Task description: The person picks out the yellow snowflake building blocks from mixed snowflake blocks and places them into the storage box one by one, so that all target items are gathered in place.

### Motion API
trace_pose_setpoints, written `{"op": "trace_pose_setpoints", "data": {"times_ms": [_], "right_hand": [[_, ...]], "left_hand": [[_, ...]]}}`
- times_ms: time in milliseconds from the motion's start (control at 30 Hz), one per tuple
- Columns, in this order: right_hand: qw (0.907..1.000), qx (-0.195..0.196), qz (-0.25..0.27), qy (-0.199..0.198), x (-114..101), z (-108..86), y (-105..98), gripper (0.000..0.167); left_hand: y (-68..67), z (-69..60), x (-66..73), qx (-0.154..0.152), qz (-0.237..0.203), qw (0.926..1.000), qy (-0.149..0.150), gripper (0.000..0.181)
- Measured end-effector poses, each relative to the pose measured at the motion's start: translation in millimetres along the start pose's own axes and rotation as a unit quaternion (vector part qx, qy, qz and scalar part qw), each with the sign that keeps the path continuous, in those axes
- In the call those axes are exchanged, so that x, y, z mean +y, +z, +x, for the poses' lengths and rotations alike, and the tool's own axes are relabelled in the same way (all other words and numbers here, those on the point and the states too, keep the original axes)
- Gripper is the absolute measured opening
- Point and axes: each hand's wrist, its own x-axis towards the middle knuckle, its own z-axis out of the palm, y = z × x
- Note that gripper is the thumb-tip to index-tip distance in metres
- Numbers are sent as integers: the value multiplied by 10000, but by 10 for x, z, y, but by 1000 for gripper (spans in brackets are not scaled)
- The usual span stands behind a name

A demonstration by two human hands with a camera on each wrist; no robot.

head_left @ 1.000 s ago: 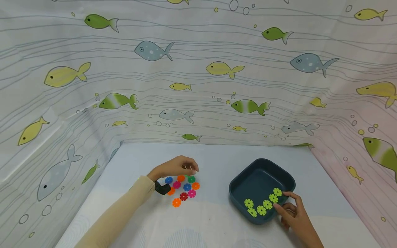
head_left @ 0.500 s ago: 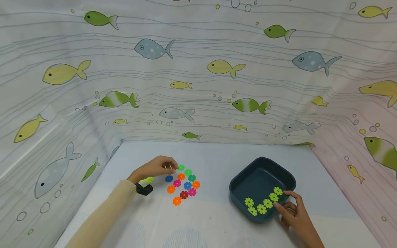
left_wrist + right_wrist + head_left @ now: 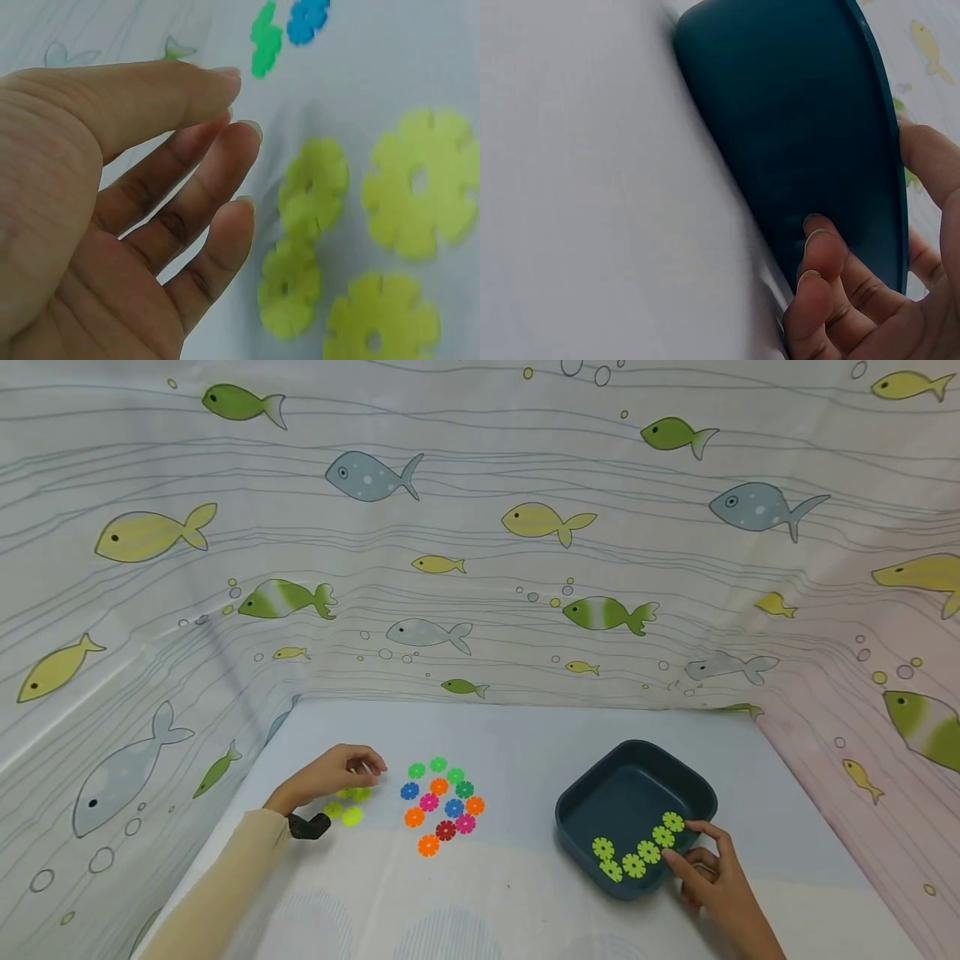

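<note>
My left hand (image 3: 333, 772) hovers with loosely bent fingers over several yellow-green interlocking discs (image 3: 352, 816) on the left of the table. In the left wrist view nothing sits between the thumb and fingers (image 3: 225, 172), and the yellow discs (image 3: 424, 184) lie below them. To the right is a group of mixed discs (image 3: 429, 802) in orange, blue, pink, green and dark red. My right hand (image 3: 712, 872) grips the near right wall of a dark blue tray (image 3: 573, 785), thumb on the rim side and fingers against the outside. Several lime discs (image 3: 633, 866) lie along the tray's near side.
A white table (image 3: 517, 760) bears everything. Fish-printed cloth walls (image 3: 480, 593) rise at its back, left and right sides. A black strap with a camera (image 3: 309, 826) sits on my left wrist.
My left hand has moved left, away from the mixed discs, uncovering light green ones at their back, and is now above the yellow-green discs. The right hand and tray keep their place.
</note>
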Motion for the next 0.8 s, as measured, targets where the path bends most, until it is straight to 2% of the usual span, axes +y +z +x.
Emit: {"op": "trace_pose_setpoints", "data": {"times_ms": [367,633,800], "right_hand": [[10000,0,59,-29,3,3,2,68],[9999,0,46,-145,12,9,-1,66],[10000,-54,17,60,8,8,-5,67]], "left_hand": [[-156,-245,-230,446,124,9979,-456,32],[-181,-316,-313,412,413,9972,-465,37],[-187,-340,-281,402,334,9970,-563,35]]}}
